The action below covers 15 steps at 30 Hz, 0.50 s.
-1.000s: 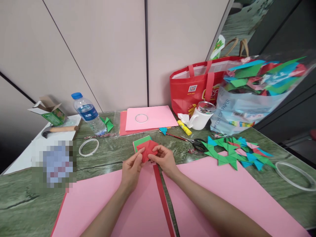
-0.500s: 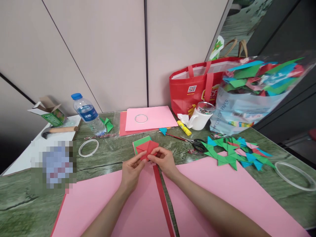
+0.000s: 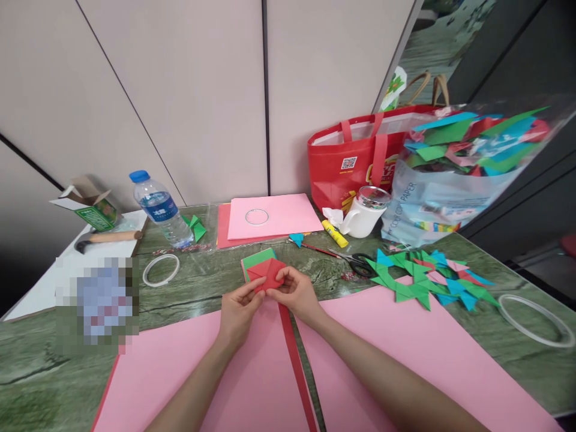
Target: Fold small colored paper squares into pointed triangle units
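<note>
A red sheet of folding paper [image 3: 269, 270] with crease lines is held between both hands, above the near edge of the table's middle. My left hand [image 3: 240, 305] pinches its lower left side between thumb and fingers. On the right side, my right hand [image 3: 299, 294] grips it with thumb and bent forefinger, the thumb tips close together. Just behind the red paper lies a small stack of square paper [image 3: 258, 257], green on top, partly hidden by it. Large pink sheets [image 3: 180, 366] lie under my wrists, a red strip showing between them.
Folded paper stars [image 3: 418, 276] lie at right, near scissors [image 3: 360, 264], a yellow glue stick [image 3: 334, 234] and a white mug [image 3: 365, 213]. Behind stand a red bag [image 3: 333, 174] and a bag of paper pieces [image 3: 450, 198]. Left are a water bottle [image 3: 159, 210], a tape ring [image 3: 161, 270] and a hammer [image 3: 108, 238].
The right edge of the red paper has bent inward, and my right fingers have shifted slightly over it. Both hands keep their hold in nearly the same place.
</note>
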Motion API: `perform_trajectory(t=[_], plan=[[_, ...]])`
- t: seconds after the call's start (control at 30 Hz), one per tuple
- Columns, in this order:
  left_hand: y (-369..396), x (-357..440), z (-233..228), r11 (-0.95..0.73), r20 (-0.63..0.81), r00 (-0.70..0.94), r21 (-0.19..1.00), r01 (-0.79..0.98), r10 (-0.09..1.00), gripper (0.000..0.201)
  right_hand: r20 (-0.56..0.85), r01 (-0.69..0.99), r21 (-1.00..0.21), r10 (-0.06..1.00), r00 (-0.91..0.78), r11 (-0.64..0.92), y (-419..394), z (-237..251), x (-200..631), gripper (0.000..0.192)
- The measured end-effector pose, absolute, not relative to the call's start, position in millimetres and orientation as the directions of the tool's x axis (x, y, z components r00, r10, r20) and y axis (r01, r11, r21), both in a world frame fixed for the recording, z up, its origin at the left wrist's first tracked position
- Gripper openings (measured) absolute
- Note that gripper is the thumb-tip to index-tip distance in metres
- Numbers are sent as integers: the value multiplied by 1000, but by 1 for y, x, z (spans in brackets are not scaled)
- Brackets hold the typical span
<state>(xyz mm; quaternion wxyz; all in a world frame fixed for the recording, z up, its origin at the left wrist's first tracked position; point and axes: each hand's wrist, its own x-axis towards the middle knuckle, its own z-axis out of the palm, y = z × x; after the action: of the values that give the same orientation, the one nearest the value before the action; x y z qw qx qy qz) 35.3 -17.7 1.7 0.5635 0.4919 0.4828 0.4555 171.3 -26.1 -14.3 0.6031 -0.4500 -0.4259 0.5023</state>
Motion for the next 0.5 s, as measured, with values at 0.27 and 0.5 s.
perform_trajectory(t=[0.27,0.5], plan=[[-9,27,5,143,-125,167,984,-103,978,38,-6,-458,-889,998,59,22,-26,-10,174,36],[-1,18,18,186,-160,216,977,-107,963,37,13,-469,-883,999,41,30,-26,-7,175,28]])
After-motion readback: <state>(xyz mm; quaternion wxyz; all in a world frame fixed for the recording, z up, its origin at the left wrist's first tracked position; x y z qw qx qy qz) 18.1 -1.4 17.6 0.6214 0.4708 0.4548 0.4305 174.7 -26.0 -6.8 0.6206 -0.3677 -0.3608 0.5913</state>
